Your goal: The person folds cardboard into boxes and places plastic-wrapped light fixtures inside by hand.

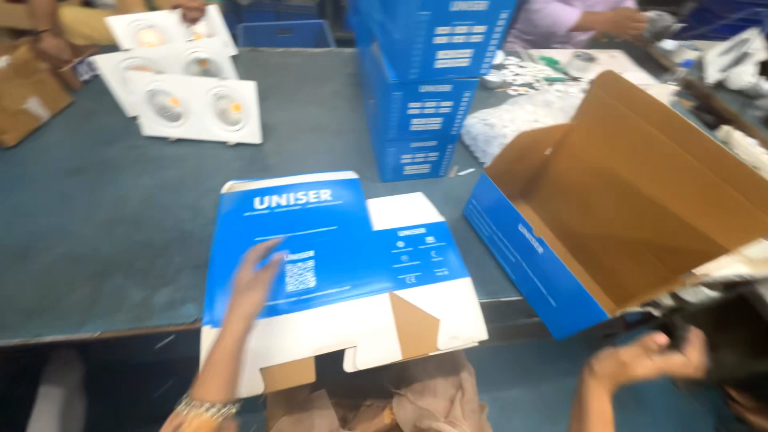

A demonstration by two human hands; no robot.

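A flattened blue and white carton (336, 248) lies on the grey table's (104, 216) near edge, its white flaps hanging over the front. My left hand (254, 280) rests flat on its blue face, fingers spread. My right hand (646, 360) is low at the right, off the table, its fingers curled around a dark object (724, 332) that is too blurred to make out. Just above that hand an open blue carton (616, 208) with a brown inside lies tipped on the table's right end.
A stack of blue boxes (424, 80) stands at the table's middle back. White twin-lamp light fittings (196, 108) lie at the back left. Other people's arms show at the far edge, with a brown carton (28, 96) at far left and white clutter at the back right.
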